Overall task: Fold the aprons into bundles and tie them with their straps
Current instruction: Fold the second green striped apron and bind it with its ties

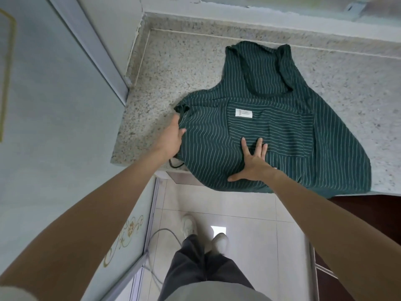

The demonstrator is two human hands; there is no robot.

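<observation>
Green striped apron lying spread on the speckled stone bench, its near hem hanging over the bench's front edge; bib end pointing away from the person, neck loop bunched at the far end of the apron; white label sitting on the pocket panel near the apron's middle; left hand working at the apron's left edge, fingers tucked into the cloth there, looks like gripping the edge but the fingers are mostly hidden so cannot tell for sure; right hand lying flat on the apron just below the label, fingers spread straight, pressing the fabric down; dark strap dangling off the bench edge just under the left wrist; pale cabinet door standing left of the apron, close against the bench's left end; window sill running beyond the apron's far end; tiled floor showing below the apron's hem, with the person's white shoes and a grey cable on it.
</observation>
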